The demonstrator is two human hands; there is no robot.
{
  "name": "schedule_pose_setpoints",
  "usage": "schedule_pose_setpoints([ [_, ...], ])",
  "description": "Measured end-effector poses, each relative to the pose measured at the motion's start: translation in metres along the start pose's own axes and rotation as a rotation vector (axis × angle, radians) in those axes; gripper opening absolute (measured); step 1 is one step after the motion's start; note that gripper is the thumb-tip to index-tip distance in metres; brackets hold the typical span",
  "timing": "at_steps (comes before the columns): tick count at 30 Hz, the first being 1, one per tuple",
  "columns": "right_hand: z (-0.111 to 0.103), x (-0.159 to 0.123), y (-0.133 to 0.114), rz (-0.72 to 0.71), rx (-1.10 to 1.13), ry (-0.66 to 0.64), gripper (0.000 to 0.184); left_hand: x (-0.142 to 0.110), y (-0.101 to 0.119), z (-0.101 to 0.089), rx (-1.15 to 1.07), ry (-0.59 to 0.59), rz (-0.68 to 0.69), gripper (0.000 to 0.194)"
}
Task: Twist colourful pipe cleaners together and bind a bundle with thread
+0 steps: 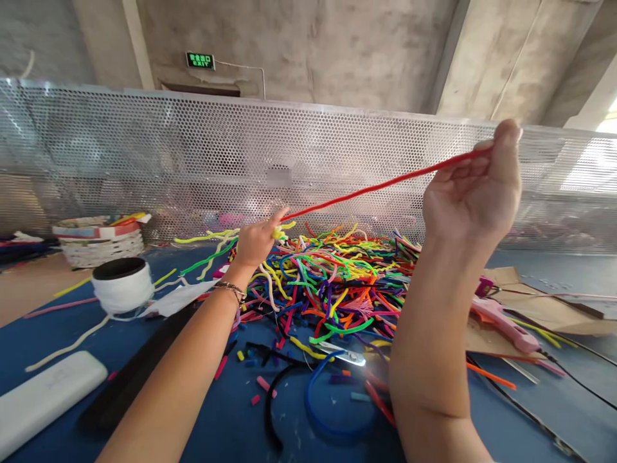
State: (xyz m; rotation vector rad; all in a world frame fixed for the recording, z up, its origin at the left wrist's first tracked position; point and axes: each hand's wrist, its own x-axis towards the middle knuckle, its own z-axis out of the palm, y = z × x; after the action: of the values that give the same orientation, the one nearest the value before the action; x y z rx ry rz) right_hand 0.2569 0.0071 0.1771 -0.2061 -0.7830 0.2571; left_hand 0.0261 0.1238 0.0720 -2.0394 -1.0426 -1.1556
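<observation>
A long red pipe cleaner (371,188) is stretched in a slanting line between my two hands, higher at the right. My left hand (258,241) pinches its lower end just above the back of a heap of pipe cleaners (332,276). A small yellow piece (278,233) shows by the left fingers; whether they hold it I cannot tell. Raised in front of the perforated screen, my right hand (477,186) has its fingers closed on the upper end. Silver scissors (342,354) lie at the heap's near edge, partly covered.
A pink glue gun (506,325) with a cord lies on cardboard (544,299) at the right. On the left are a white roll (123,292), a white oblong object (48,405) and a woven basket (96,241). A perforated metal screen (193,154) stands behind the blue table (222,424).
</observation>
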Motion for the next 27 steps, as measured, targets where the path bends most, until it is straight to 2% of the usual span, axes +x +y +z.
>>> schedule_pose_setpoints([
  [4,0.000,0.003,0.013,0.059,-0.049,0.055,0.014,-0.002,-0.001,0.000,-0.038,-0.058,-0.028,0.045],
  [9,-0.004,0.008,0.037,0.055,-0.042,0.102,0.008,0.005,-0.007,-0.009,-0.163,-0.138,-0.045,0.047],
  [13,-0.018,0.013,0.059,0.166,-0.043,0.097,0.006,0.013,-0.017,-0.023,-0.418,-0.370,-0.072,0.021],
  [15,-0.024,0.014,0.068,0.185,-0.090,0.076,0.005,0.014,-0.020,-0.029,-0.511,-0.493,-0.124,0.025],
  [17,-0.026,0.013,0.074,0.215,-0.135,0.008,0.005,0.015,-0.022,-0.035,-0.596,-0.568,-0.159,0.030],
  [19,-0.023,0.010,0.077,0.277,-0.155,-0.100,0.005,0.016,-0.021,-0.041,-0.683,-0.568,-0.157,0.033],
  [22,-0.011,-0.001,0.079,0.378,-0.150,-0.292,0.006,0.019,-0.013,-0.048,-0.859,-0.466,-0.205,0.033],
  [25,0.005,-0.018,0.080,0.485,-0.124,-0.508,0.009,0.024,0.006,-0.052,-1.167,-0.361,-0.365,0.036],
  [27,0.015,-0.030,0.081,0.552,-0.100,-0.642,0.008,0.027,0.021,-0.052,-1.353,-0.342,-0.473,0.039],
])
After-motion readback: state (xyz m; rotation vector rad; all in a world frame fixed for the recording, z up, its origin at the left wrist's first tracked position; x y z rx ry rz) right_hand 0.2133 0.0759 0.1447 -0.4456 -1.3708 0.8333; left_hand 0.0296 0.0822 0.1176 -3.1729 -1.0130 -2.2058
